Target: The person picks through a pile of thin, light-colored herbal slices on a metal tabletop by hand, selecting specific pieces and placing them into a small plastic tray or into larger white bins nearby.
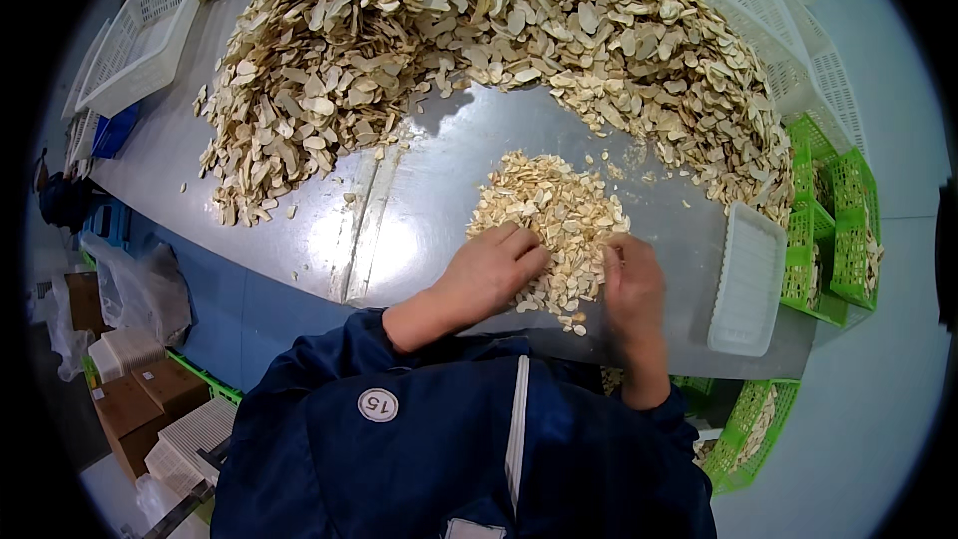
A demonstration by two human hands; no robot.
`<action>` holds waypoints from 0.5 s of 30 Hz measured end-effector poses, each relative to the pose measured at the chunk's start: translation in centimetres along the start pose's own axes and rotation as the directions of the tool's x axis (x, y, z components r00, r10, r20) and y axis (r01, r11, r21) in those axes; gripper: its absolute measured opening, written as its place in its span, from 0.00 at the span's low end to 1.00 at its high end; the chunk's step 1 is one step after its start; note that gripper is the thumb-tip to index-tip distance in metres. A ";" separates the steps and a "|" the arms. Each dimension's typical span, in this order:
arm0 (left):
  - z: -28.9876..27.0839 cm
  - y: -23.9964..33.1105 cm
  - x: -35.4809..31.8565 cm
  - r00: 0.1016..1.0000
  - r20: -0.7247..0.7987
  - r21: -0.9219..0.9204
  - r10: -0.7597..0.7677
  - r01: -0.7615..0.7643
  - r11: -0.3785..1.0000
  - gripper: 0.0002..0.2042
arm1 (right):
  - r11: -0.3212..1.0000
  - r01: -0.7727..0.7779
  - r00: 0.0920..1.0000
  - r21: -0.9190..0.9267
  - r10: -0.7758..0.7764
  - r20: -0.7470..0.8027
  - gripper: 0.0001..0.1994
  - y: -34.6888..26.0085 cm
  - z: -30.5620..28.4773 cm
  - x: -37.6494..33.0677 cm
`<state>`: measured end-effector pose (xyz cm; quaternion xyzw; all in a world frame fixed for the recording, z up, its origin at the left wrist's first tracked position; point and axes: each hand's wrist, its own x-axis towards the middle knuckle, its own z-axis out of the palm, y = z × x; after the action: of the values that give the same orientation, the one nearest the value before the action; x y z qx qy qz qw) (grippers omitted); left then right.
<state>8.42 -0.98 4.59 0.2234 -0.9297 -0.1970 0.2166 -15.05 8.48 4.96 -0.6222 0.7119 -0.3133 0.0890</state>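
In front of me a small heap of pale dried slices (554, 205) lies on the metal table (439, 180). My left hand (499, 265) rests against the heap's left near side, its fingers curled in among the slices. At the right edge of the heap is my right hand (636, 284), thumb and fingers drawn together and a little blurred. What either hand's fingertips hold is hidden or too small to name. Beyond, a much larger mound of bigger slices (329, 70) arcs around the far side of the table.
A white plastic tray (746, 279) stands at the table's right edge, beside green baskets (855, 230) holding slices. White crates (150, 35) stand at the far left and along the far right. Lower left are cardboard boxes (140, 409) and plastic bags (145, 289).
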 end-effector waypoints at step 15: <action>-1.0 -1.1 0.3 0.985 -0.092 -0.110 -0.145 0.135 0.985 0.12 | 0.993 -0.094 0.993 -0.072 0.087 -0.084 0.10 3.8 0.4 2.3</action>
<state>9.04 -2.32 4.97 0.2865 -0.8883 -0.2480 0.2595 -18.46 6.31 3.13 -0.5790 0.7537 -0.3066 0.0507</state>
